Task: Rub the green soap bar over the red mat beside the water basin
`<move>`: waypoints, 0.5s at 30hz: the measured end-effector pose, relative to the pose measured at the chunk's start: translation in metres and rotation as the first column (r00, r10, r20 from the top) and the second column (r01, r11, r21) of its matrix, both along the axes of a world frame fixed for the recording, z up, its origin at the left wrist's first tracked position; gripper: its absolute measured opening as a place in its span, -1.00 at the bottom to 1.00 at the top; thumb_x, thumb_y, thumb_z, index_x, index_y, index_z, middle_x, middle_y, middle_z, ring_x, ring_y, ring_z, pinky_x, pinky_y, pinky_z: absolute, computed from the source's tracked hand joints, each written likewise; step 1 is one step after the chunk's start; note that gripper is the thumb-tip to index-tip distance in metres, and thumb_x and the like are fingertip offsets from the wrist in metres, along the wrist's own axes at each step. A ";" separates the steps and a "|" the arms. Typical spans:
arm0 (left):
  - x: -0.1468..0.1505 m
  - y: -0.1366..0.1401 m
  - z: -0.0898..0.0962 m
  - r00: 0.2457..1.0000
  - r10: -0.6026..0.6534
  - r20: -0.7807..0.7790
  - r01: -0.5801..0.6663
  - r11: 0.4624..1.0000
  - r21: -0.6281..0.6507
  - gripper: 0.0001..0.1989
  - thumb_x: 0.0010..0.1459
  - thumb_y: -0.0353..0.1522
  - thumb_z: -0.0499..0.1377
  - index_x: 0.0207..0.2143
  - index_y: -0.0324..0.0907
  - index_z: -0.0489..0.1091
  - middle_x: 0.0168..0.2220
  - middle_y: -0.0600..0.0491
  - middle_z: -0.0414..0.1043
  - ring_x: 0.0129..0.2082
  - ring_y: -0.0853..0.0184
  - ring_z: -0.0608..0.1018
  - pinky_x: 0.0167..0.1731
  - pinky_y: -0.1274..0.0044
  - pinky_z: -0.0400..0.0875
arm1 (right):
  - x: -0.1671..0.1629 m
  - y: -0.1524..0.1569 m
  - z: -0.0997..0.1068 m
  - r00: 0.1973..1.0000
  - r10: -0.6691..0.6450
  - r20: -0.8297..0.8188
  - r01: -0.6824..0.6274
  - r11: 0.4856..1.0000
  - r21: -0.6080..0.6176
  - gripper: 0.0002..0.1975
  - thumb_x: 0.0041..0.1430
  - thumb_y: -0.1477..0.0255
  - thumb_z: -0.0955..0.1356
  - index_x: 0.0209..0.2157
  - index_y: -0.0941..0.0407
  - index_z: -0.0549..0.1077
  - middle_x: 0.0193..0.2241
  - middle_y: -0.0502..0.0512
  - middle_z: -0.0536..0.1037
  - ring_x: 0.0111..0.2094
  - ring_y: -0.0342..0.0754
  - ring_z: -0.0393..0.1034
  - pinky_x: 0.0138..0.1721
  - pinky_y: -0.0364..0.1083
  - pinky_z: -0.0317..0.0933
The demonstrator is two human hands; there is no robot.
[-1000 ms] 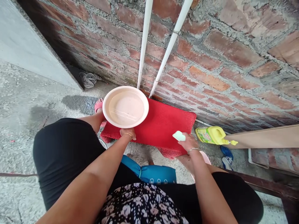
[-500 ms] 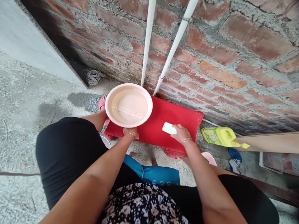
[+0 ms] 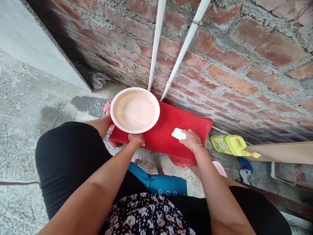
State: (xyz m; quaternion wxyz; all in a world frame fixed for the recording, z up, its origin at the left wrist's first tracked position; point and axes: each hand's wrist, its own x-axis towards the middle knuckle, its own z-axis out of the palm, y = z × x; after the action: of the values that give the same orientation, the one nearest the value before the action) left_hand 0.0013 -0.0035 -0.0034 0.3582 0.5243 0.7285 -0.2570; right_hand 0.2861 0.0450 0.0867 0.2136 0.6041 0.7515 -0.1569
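My right hand (image 3: 190, 138) is closed around the near end of a small pale mint-green block with rounded corners (image 3: 178, 133), low over a red cloth (image 3: 168, 120). I cannot tell whether the block is soap or a brush. The cloth is spread over a low bench, its thick edges hanging down. On its left end stands a pale pink basin (image 3: 113, 115) of clear water. My left hand (image 3: 136, 139) is at the basin's near side, under the rim. Its fingers are mostly hidden there.
A yellow detergent jug (image 3: 228, 144) stands right of the bench, near blue-and-white footwear (image 3: 245, 168). Two white pipes (image 3: 157, 42) run down the brick wall (image 3: 232, 78). A bundled grey cloth (image 3: 97, 80) lies by the leaning slab (image 3: 49, 49).
My right hand has shifted very slightly to the right with the pale block. My left hand and the basin look the same.
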 end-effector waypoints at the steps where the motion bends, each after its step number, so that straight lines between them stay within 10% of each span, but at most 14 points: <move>1: 0.000 0.000 0.000 1.000 0.000 -0.002 0.000 1.000 0.007 -0.32 -0.36 -0.14 0.43 -0.07 -0.05 0.47 0.05 -0.06 0.43 0.08 -0.03 0.40 -0.04 0.29 0.38 | -0.023 0.005 -0.004 0.998 0.043 -0.049 -0.043 0.999 0.009 -0.48 -0.01 0.25 0.40 0.04 -0.04 0.37 -0.14 0.10 0.38 -0.14 0.01 0.34 -0.11 -0.08 0.16; 7: 0.002 0.002 0.002 1.000 -0.006 -0.007 0.006 1.000 -0.025 -0.23 -0.39 -0.15 0.44 -0.01 -0.05 0.43 0.11 -0.04 0.37 0.10 -0.04 0.38 -0.04 0.28 0.38 | -0.066 0.024 -0.024 0.979 0.128 -0.156 -0.131 0.991 -0.009 -0.47 0.00 0.29 0.42 0.05 -0.05 0.36 -0.10 0.09 0.37 -0.10 0.02 0.32 -0.10 -0.07 0.15; 15: 0.000 0.001 0.005 0.994 0.061 0.093 -0.063 0.998 0.012 -0.29 -0.40 -0.22 0.45 -0.06 -0.06 0.47 0.00 -0.07 0.47 0.05 -0.05 0.42 -0.01 0.24 0.35 | 0.107 0.004 -0.014 0.982 -0.128 0.139 0.139 0.987 -0.077 -0.43 -0.03 0.30 0.41 0.07 0.00 0.34 -0.12 0.14 0.39 -0.14 0.04 0.38 -0.15 -0.07 0.19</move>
State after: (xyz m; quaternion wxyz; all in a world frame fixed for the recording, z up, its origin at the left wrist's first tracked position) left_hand 0.0009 -0.0029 0.0017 0.3953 0.5154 0.7291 -0.2159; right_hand 0.3932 0.0488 0.0723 0.2781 0.6526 0.6859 -0.1624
